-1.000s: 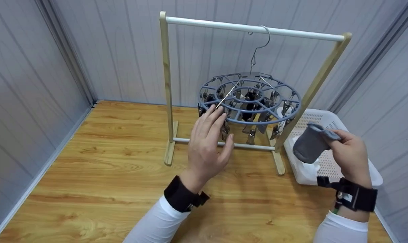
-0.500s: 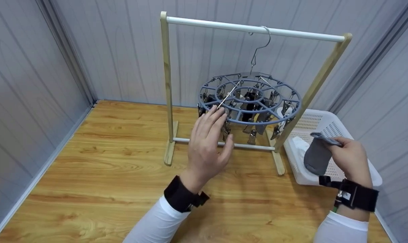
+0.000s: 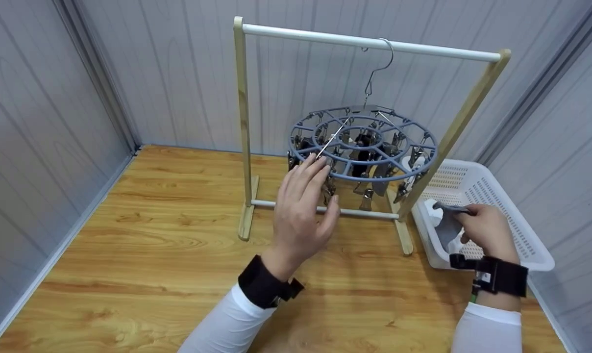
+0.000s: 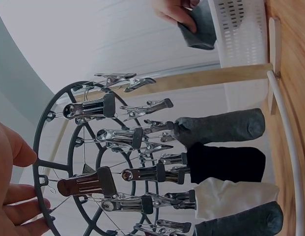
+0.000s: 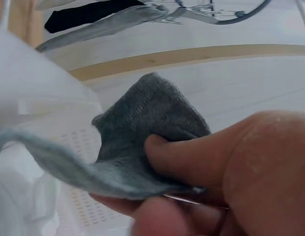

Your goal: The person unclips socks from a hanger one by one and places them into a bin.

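Observation:
A grey sock (image 3: 448,230) hangs from my right hand (image 3: 489,230), which pinches it at the cuff over the white basket. In the right wrist view the thumb presses the sock's fabric (image 5: 152,113) against the fingers. My left hand (image 3: 303,206) is at the near left of the round blue-grey clip hanger (image 3: 369,179), fingers extended and thumb apart. Its fingertips touch the hanger's rim in the left wrist view. From the metal clips (image 4: 88,183) hang several socks, among them a black sock (image 4: 226,162), a white sock (image 4: 235,196) and a grey sock (image 4: 221,127).
The hanger's hook (image 3: 389,54) hangs on the white top bar (image 3: 325,37) of a wooden-legged rack. At the right stands the white perforated basket (image 3: 516,225) with white cloth (image 3: 433,213) in it. Panel walls enclose the wood-grain table (image 3: 154,274).
My right hand has moved down and to the left with the grey sock, lowering it over the basket. The left hand has stayed at the hanger's rim.

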`<control>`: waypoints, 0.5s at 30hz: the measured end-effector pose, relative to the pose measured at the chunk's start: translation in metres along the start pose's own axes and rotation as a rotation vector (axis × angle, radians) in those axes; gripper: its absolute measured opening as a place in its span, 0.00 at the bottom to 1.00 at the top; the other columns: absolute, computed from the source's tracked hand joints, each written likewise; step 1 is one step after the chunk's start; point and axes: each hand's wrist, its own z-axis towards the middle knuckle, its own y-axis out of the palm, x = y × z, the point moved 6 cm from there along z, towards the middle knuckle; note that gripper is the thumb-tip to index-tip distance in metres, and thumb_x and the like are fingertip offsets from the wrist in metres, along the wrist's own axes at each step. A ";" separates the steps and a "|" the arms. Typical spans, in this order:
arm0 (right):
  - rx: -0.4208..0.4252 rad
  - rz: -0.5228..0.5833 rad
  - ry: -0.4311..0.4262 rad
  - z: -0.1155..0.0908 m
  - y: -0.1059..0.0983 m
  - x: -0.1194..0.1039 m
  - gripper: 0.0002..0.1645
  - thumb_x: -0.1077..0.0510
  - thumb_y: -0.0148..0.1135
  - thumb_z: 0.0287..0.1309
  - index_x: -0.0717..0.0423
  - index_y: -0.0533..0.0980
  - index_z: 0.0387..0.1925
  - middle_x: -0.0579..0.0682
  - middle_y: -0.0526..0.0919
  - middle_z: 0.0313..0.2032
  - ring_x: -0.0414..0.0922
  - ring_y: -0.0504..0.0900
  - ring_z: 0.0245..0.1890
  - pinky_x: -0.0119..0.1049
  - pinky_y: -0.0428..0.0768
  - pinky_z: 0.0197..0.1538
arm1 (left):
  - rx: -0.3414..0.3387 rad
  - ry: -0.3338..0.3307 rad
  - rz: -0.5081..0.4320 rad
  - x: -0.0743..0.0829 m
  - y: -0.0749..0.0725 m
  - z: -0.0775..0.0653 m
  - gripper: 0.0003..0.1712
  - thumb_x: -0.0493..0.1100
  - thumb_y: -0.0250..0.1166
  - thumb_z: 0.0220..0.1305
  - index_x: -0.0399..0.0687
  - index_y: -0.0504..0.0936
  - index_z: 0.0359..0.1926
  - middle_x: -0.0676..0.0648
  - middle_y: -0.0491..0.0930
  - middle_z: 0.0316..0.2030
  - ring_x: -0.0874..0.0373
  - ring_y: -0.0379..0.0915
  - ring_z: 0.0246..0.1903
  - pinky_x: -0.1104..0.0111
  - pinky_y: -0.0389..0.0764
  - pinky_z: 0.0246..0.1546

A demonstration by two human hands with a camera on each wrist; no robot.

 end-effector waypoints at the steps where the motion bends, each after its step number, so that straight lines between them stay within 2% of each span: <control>1: -0.008 0.017 0.007 0.001 0.002 0.000 0.26 0.49 0.62 0.79 0.70 0.86 0.56 0.53 0.88 0.26 0.49 0.85 0.20 0.38 0.73 0.23 | -0.001 0.000 0.000 0.000 0.000 0.000 0.28 0.36 0.72 0.70 0.30 0.82 0.68 0.34 0.80 0.71 0.38 0.71 0.76 0.46 0.64 0.82; 4: -0.026 0.081 0.038 0.001 0.007 0.002 0.31 0.46 0.60 0.83 0.73 0.82 0.62 0.64 0.90 0.44 0.46 0.90 0.24 0.36 0.78 0.25 | -0.003 0.002 -0.001 0.000 0.000 0.000 0.28 0.37 0.71 0.71 0.30 0.81 0.68 0.34 0.80 0.71 0.37 0.72 0.76 0.46 0.64 0.82; 7: -0.020 0.153 0.071 0.001 0.009 0.004 0.35 0.47 0.56 0.86 0.76 0.75 0.71 0.73 0.86 0.58 0.42 0.94 0.31 0.33 0.87 0.33 | -0.003 0.005 -0.001 0.000 0.000 0.000 0.28 0.37 0.71 0.71 0.30 0.81 0.68 0.34 0.80 0.71 0.37 0.72 0.76 0.46 0.64 0.82; 10: 0.001 0.161 0.096 0.002 0.008 0.006 0.35 0.49 0.55 0.86 0.78 0.73 0.71 0.75 0.84 0.62 0.42 0.94 0.37 0.32 0.90 0.38 | -0.002 0.009 -0.002 0.000 0.001 0.000 0.28 0.37 0.71 0.70 0.30 0.81 0.68 0.33 0.80 0.71 0.38 0.71 0.76 0.46 0.64 0.82; 15: 0.007 0.073 0.117 0.002 0.004 0.006 0.37 0.45 0.54 0.85 0.76 0.75 0.70 0.73 0.84 0.62 0.46 0.93 0.43 0.29 0.87 0.38 | -0.006 0.009 -0.007 0.000 0.000 -0.001 0.27 0.37 0.70 0.72 0.30 0.81 0.68 0.33 0.80 0.71 0.38 0.71 0.76 0.46 0.63 0.82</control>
